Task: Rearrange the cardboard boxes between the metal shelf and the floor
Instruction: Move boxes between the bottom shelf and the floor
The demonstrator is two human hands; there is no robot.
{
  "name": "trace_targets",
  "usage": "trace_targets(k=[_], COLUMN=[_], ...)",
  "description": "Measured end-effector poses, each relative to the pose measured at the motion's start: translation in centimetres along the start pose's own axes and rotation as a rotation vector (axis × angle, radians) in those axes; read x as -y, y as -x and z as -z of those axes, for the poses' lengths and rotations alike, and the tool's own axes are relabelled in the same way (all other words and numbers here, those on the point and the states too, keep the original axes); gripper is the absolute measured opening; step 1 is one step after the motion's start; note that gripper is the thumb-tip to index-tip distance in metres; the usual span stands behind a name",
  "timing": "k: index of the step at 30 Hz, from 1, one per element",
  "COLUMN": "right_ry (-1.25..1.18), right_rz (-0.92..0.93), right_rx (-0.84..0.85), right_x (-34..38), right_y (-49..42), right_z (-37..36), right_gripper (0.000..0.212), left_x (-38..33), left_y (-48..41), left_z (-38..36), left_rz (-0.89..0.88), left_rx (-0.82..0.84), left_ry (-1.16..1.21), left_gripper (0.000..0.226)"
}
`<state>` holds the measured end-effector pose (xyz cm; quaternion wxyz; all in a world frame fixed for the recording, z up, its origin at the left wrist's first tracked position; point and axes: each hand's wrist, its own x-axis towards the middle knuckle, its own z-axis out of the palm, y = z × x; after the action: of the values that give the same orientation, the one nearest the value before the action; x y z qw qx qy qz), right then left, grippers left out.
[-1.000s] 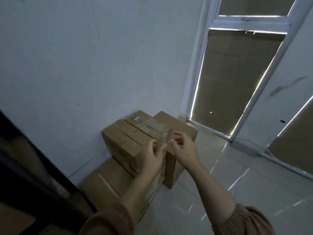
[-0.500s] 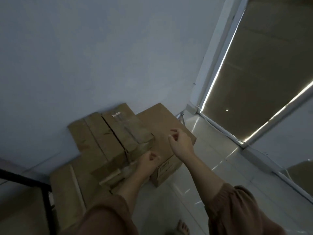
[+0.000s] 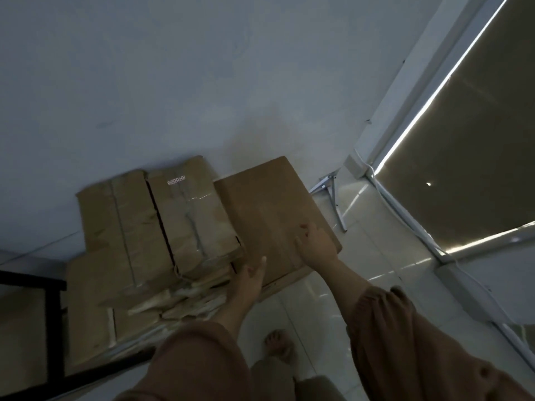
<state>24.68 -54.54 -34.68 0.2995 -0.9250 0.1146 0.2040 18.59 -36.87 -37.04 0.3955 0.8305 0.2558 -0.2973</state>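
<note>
A plain cardboard box (image 3: 266,209) is seen near the centre, standing on the tiled floor (image 3: 356,287) against the wall. The right hand (image 3: 317,246), at 5 o'clock, is laid flat on its top, grasping nothing. The left hand (image 3: 250,277), at 6 o'clock, is held released, with straight fingers at the box's near-left edge. Taped boxes (image 3: 185,218) are stacked at 9 o'clock, and the metal shelf (image 3: 55,314) is glimpsed at 8 o'clock.

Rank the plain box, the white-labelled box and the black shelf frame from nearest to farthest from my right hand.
1. Plain box: under the right hand.
2. White-labelled box: just left, on the stack.
3. Black shelf frame: far left.
</note>
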Motion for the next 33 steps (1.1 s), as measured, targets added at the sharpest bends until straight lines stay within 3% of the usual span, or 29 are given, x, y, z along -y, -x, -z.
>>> trace_targets(k=[4,8,12,15,20,27,33], right_ry=[0.072,0.140,0.122,0.122,-0.029,-0.077,-0.157], right_rz=[-0.018,-0.079,-0.197,-0.208,-0.247,-0.469,-0.343], right_rx=[0.015,0.061,0.180,0.177,0.029,-0.035,-0.004], right_x=[-2.0,-3.9,-6.4,-8.4,-10.3,-14.5,-13.8], right_y=[-3.3,-6.6,-9.2,-10.1,-10.0,-7.0,-10.4], right_z=[-0.1,-0.4,-1.5,-2.5,-1.7,-0.4,0.2], right_gripper=[0.051,0.060,0.093,0.113,0.108,0.088,0.092], left_x=[-0.8,-0.6,-0.5,-0.7,-1.2,-0.8,-2.2], left_y=[-2.2,-4.8,-6.7,-7.3,-6.5,-3.7,-7.7], left_z=[-1.7,-3.3,-5.0,-6.4,-8.4,-11.6,-9.1], left_rz=[0.130,0.241,0.314,0.344,0.318,0.390,0.291], left_rx=[-0.107,-0.114,-0.252,-0.355,-0.444,-0.350,-0.305], left_ry=[-0.087,0.038,0.170,0.173,0.137,0.132,0.252], left_gripper=[0.095,0.085,0.096,0.107,0.113,0.104,0.106])
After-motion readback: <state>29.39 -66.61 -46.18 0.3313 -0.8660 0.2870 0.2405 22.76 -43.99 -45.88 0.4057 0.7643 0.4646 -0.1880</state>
